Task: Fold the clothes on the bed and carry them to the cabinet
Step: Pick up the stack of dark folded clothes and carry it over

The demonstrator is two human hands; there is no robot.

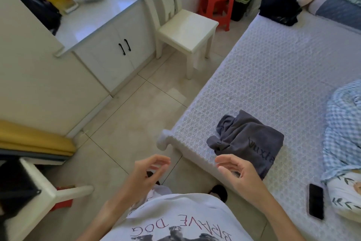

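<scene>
Both hands are hovering empty at 6 o'clock: left hand [150, 170] over the floor, right hand [237, 171] above the bed [273, 76] edge, fingers loosely curled and apart. Grey garment [248, 141] is lying crumpled on the bed at 4 o'clock; cabinet [115, 55] at 10 o'clock.

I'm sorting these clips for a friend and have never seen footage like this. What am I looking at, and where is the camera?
There is no machine here: a person wears one wide-angle camera on the head, looking down at their own bare hands. The left hand and right hand hang in front of the body, fingers loosely curled, holding nothing. On the bed lies a crumpled grey garment, a phone and a blue checked quilt. Across the tiled floor stand a white cabinet and a chair.
</scene>
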